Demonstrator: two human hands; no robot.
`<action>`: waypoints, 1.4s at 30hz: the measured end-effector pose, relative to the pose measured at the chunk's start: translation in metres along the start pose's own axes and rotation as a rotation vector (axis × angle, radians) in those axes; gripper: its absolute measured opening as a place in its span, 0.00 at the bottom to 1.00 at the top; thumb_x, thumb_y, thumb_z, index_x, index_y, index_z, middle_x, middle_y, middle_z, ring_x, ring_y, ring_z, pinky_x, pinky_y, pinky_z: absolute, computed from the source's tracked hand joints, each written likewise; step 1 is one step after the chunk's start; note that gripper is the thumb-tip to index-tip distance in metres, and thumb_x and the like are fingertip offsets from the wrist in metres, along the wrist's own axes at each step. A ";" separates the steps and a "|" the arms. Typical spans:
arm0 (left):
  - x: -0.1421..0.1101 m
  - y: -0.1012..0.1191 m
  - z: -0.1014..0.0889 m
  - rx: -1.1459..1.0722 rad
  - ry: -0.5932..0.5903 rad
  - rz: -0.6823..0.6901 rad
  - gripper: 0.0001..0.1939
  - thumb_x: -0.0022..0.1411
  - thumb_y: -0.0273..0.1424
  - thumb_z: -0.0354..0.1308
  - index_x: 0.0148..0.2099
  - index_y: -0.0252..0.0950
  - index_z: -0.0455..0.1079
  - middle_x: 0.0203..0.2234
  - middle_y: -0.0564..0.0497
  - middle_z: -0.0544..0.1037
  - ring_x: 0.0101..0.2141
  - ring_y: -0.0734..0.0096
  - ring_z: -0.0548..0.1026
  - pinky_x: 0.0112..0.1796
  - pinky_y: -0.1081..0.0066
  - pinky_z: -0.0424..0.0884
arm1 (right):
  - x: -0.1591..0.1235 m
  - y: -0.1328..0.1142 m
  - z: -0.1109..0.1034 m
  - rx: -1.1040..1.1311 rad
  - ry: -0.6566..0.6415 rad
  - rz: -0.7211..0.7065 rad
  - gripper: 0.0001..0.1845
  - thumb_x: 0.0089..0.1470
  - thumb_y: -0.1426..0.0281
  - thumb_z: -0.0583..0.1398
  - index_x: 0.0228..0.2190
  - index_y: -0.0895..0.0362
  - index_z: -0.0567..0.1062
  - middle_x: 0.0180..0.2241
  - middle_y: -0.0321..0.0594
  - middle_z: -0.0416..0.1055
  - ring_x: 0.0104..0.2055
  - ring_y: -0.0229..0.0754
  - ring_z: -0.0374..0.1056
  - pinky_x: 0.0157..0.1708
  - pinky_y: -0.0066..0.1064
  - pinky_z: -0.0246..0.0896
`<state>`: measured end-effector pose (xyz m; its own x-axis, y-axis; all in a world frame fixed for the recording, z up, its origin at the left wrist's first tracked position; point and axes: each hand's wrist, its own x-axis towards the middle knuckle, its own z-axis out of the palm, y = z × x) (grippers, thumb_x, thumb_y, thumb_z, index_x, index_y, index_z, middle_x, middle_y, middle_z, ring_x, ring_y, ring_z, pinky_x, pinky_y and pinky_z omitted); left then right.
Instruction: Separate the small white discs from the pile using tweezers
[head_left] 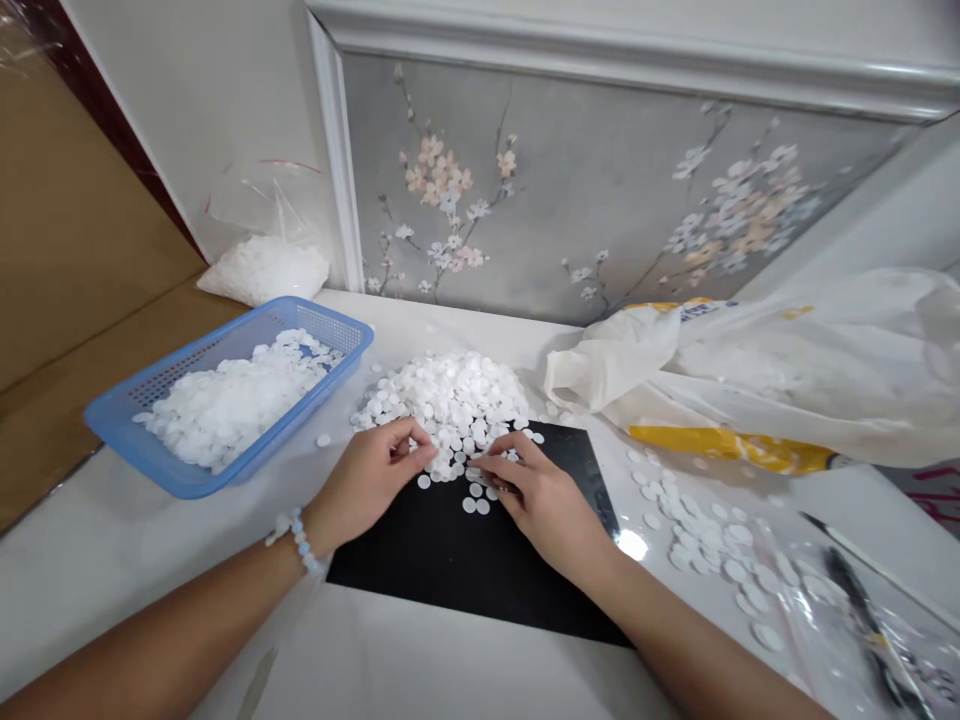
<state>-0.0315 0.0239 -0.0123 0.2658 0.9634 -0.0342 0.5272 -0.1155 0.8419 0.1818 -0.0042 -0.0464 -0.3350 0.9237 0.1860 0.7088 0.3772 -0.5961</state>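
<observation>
A heap of small white round discs lies on the table and spills onto the back of a black sheet. At the heap's front left edge is my left hand, thumb and forefinger pinched together; whatever is between them is too small to make out. My right hand reaches into the front right of the heap with fingers bent among the discs, and its fingertips partly hide what they touch. Several loose discs lie on the sheet between my hands.
A blue basket with white discs stands at left, a clear bag of white pieces behind it. To the right lie a white and yellow plastic bag, scattered discs and a black pen. A framed floral panel rises behind.
</observation>
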 end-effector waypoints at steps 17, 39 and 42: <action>-0.008 -0.003 0.010 0.458 -0.137 0.378 0.06 0.64 0.29 0.52 0.36 0.39 0.71 0.33 0.54 0.78 0.34 0.71 0.75 0.33 0.74 0.63 | -0.002 0.009 -0.010 0.193 0.159 0.159 0.08 0.58 0.66 0.56 0.29 0.54 0.73 0.32 0.40 0.69 0.34 0.43 0.67 0.35 0.34 0.63; -0.010 0.000 0.012 0.447 -0.193 0.415 0.09 0.62 0.27 0.50 0.35 0.39 0.72 0.31 0.54 0.78 0.31 0.71 0.75 0.32 0.74 0.64 | -0.006 -0.001 -0.009 0.209 0.057 0.106 0.09 0.47 0.78 0.56 0.27 0.54 0.73 0.29 0.35 0.71 0.28 0.38 0.67 0.28 0.28 0.62; -0.012 0.003 0.012 0.484 -0.201 0.443 0.08 0.58 0.24 0.50 0.32 0.39 0.70 0.26 0.55 0.76 0.27 0.73 0.72 0.29 0.74 0.61 | -0.005 -0.005 -0.007 0.166 0.010 0.082 0.09 0.46 0.79 0.55 0.25 0.54 0.70 0.30 0.35 0.66 0.26 0.36 0.64 0.27 0.28 0.61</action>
<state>-0.0231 0.0095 -0.0161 0.6592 0.7424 0.1194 0.6232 -0.6283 0.4657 0.1842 -0.0101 -0.0385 -0.2734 0.9518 0.1393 0.6208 0.2852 -0.7303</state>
